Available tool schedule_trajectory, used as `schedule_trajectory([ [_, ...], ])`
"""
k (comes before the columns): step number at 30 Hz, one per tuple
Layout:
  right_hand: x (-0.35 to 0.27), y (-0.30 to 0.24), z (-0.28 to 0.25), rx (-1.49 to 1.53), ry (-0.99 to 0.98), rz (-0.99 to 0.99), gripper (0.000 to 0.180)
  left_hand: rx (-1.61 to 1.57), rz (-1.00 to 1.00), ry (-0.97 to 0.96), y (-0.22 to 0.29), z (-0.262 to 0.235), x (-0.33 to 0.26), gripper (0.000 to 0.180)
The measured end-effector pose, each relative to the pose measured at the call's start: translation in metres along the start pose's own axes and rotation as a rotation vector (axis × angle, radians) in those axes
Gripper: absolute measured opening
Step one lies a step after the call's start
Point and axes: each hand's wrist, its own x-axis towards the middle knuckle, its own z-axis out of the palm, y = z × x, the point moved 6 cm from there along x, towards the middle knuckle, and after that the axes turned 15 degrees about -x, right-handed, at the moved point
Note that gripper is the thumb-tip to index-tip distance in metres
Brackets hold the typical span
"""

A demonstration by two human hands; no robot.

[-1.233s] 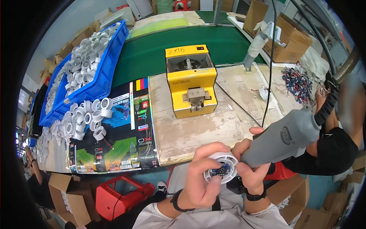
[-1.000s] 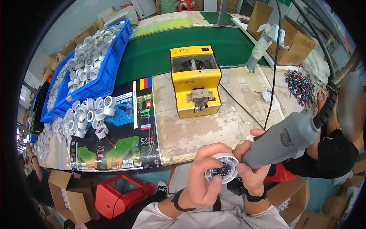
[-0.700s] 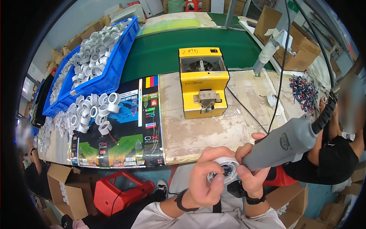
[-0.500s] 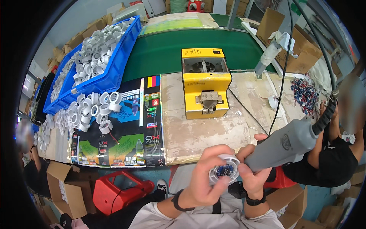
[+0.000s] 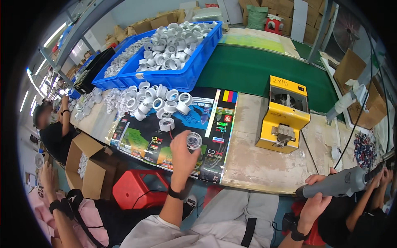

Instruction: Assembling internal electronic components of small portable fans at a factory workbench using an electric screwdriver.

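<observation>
Small white ring (image 5: 193, 141) is pinched in the left hand (image 5: 182, 155) mid-frame, loose rings (image 5: 159, 97) just up-left of it; grey power screwdriver (image 5: 337, 187) is gripped lower right by the right hand (image 5: 316, 198)

Round white plastic part (image 5: 193, 141): small ring-shaped fitting with a clear-looking centre, held at centre-left of the frame, pinched at the fingertips of the left hand (image 5: 182, 155), face tilted up toward the camera, raised over the printed mat area. Grey electric screwdriver (image 5: 337, 187): long cylindrical body, lies roughly horizontal at lower right of the frame, tip pointing left, cable end running off toward the right edge, gripped near its front by the right hand (image 5: 315, 197). The two are well apart.
</observation>
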Motion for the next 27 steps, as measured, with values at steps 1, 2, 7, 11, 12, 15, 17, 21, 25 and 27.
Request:
schedule_trajectory([
  [1, 0.001, 0.000, 0.001, -0.026, -0.019, 0.013, 0.080, 0.069, -0.052, -0.042, -0.010, 0.000, 0.006, 0.061],
  [2, 0.000, -0.001, -0.001, -0.058, -0.031, 0.027, 0.078, 0.057, -0.044, -0.046, -0.013, 0.000, 0.008, 0.061],
  [7, -0.005, 0.018, -0.004, -0.073, -0.026, 0.103, 0.070, 0.263, 0.159, 0.233, 0.003, -0.002, -0.004, 0.061],
  [11, 0.021, 0.004, -0.050, -0.174, 0.403, -0.202, 0.047, 0.066, 0.131, 0.134, 0.035, 0.002, -0.033, 0.055],
  [12, 0.029, 0.011, -0.079, -0.265, 0.511, -0.232, 0.042, 0.086, 0.127, 0.078, 0.037, 0.014, -0.035, 0.053],
  [15, 0.077, 0.068, -0.133, -0.570, 0.412, 0.051, 0.026, -0.085, 0.039, 0.145, 0.026, 0.020, -0.034, 0.046],
  [17, 0.107, 0.125, -0.168, -0.790, 0.184, 0.139, 0.032, -0.127, 0.038, 0.133, 0.035, 0.029, -0.029, 0.045],
  [21, 0.138, 0.136, -0.132, -1.055, -0.003, -0.289, 0.040, -0.062, 0.063, 0.117, 0.029, 0.028, -0.030, 0.039],
  [25, 0.153, 0.165, -0.090, -1.241, -0.340, -0.309, 0.023, -0.041, 0.042, 0.125, 0.030, 0.019, -0.030, 0.035],
  [27, 0.156, 0.199, -0.083, -1.420, -0.407, -0.302, 0.011, -0.043, 0.045, 0.140, 0.033, 0.009, -0.034, 0.035],
])
